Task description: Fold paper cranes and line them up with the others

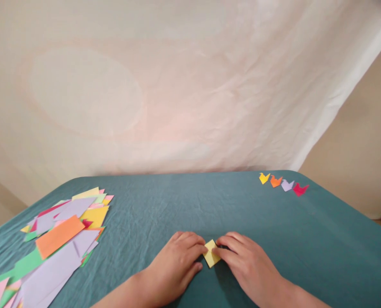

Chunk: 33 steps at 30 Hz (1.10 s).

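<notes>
Head view, six o'clock: left hand (pixel 179 259) and right hand (pixel 249 259) touch folded yellow paper (pixel 211 259) between them, likely steadying it; pinched or not, I cannot tell. Origami birds (pixel 276 182) sit at its two o'clock.

fingers (pixel 200 249) hide parts of the yellow paper (pixel 211 257) from me, and my view cuts off the paper pile (pixel 60 237).

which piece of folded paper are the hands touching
The pale yellow piece, between left hand and right hand; the bird-shaped ones lie untouched at far right.
</notes>
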Available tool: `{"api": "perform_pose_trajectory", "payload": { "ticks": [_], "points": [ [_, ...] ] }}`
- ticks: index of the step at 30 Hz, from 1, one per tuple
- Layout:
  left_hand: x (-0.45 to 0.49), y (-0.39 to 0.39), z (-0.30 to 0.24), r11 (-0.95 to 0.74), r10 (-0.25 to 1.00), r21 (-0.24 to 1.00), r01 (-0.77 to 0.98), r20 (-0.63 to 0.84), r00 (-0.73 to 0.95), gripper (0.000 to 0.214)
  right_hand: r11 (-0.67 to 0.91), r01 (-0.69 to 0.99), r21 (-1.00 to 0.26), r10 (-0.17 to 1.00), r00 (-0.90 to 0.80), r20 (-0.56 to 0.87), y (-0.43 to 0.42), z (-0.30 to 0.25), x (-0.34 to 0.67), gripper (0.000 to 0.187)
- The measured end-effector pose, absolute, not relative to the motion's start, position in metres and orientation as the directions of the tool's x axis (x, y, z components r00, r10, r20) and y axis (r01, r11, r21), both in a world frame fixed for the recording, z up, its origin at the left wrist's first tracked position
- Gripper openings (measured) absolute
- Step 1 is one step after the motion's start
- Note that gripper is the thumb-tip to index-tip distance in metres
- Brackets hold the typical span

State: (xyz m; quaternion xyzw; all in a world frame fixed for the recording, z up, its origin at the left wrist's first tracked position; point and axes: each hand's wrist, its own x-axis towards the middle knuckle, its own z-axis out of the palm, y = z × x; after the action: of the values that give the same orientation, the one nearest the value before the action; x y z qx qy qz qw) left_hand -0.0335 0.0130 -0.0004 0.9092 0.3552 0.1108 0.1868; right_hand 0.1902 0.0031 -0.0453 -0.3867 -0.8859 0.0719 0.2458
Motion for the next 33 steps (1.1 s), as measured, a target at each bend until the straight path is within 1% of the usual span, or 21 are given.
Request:
{"api": "perform_pose_trajectory", "payload": {
  "ticks": [2, 5, 9, 11, 13, 15, 20, 23, 28, 33],
  "points": [
    [-0.03, 0.013, -0.004, -0.681, 0.701, 0.373, 0.63, 0.086, 0.708, 0.022, 0.698, 0.636, -0.328, 0.715, -0.589, 0.377, 0.003, -0.046, 0.19, 0.02],
    [-0.026, 0.012, -0.006, -0.706, 0.695, 0.282, 0.649, 0.098, 0.713, 0.017, 0.699, 0.62, -0.357, 0.715, -0.599, 0.361, 0.002, -0.048, 0.189, 0.019],
    [-0.019, 0.011, -0.004, -0.742, 0.667, 0.151, 0.653, 0.063, 0.743, 0.016, 0.67, 0.611, -0.422, 0.742, -0.57, 0.353, 0.002, -0.046, 0.19, 0.017],
    [-0.015, 0.01, -0.004, -0.735, 0.676, 0.098, 0.671, 0.04, 0.735, 0.017, 0.657, 0.605, -0.449, 0.752, -0.562, 0.344, 0.004, -0.044, 0.191, 0.017],
    [-0.012, 0.009, -0.006, -0.718, 0.696, 0.071, 0.693, 0.022, 0.718, 0.014, 0.652, 0.602, -0.462, 0.757, -0.556, 0.343, 0.005, -0.042, 0.191, 0.018],
    [-0.01, 0.007, -0.008, -0.698, 0.714, 0.089, 0.71, 0.023, 0.699, 0.011, 0.652, 0.595, -0.47, 0.757, -0.555, 0.346, 0.006, -0.04, 0.192, 0.018],
    [-0.011, 0.005, -0.013, -0.644, 0.757, 0.249, 0.723, 0.076, 0.649, 0.009, 0.649, 0.593, -0.476, 0.759, -0.549, 0.35, 0.006, -0.038, 0.194, 0.017],
    [-0.011, 0.006, -0.013, -0.622, 0.774, 0.308, 0.72, 0.106, 0.624, 0.009, 0.648, 0.603, -0.465, 0.76, -0.547, 0.351, 0.006, -0.038, 0.196, 0.016],
    [-0.01, 0.005, -0.011, -0.605, 0.787, 0.359, 0.711, 0.132, 0.603, 0.008, 0.636, 0.623, -0.454, 0.771, -0.539, 0.34, 0.005, -0.038, 0.195, 0.013],
    [-0.01, 0.004, -0.012, -0.599, 0.795, 0.36, 0.716, 0.154, 0.587, 0.008, 0.629, 0.631, -0.455, 0.777, -0.532, 0.336, 0.004, -0.038, 0.195, 0.011]
  ]
}}
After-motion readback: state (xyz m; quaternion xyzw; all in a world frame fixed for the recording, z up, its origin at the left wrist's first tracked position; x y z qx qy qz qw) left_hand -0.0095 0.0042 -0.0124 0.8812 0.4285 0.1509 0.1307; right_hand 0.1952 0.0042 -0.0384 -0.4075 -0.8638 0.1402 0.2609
